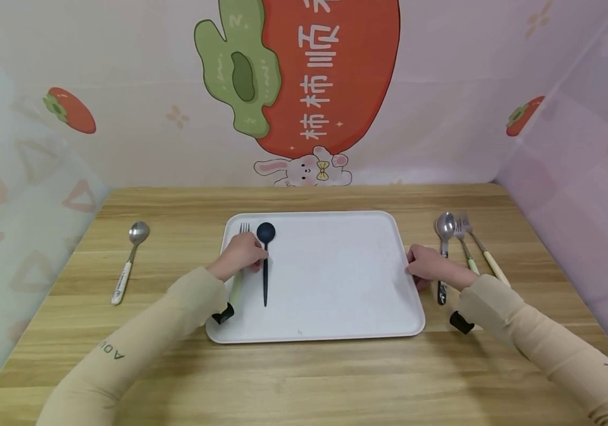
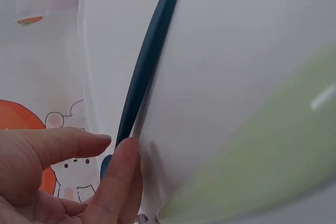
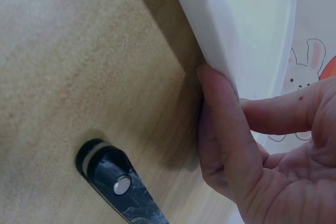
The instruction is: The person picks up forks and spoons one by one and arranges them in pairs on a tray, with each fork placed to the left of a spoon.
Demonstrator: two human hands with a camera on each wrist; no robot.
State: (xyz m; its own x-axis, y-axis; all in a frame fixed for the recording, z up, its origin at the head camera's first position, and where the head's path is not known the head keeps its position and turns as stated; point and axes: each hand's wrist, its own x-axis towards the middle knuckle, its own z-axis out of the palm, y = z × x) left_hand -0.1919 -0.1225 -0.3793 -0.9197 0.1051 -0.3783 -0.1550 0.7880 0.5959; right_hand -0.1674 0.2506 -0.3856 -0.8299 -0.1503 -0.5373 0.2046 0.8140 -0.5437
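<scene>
A white rectangular tray [image 1: 336,272] lies on the wooden table. On its left part rest a black spoon [image 1: 266,232] and a fork [image 1: 236,290] with a pale green handle, side by side. My left hand [image 1: 240,254] reaches over the fork, thumb and fingertips on either side of the spoon's dark handle [image 2: 149,51], seemingly pinching it near the bowl. The fork's middle is hidden beneath that hand. At the tray's right rim [image 3: 210,40], my right hand [image 1: 428,265] grips the edge, fingers on the outer side and thumb opposite.
Right of the tray lie a metal spoon [image 1: 445,226] with a dark patterned handle, a green-handled fork [image 1: 461,232] and a cream-handled fork [image 1: 490,260], partly covered by the right arm. A white-handled spoon [image 1: 123,281] lies at the far left. Printed curtains stand behind the table.
</scene>
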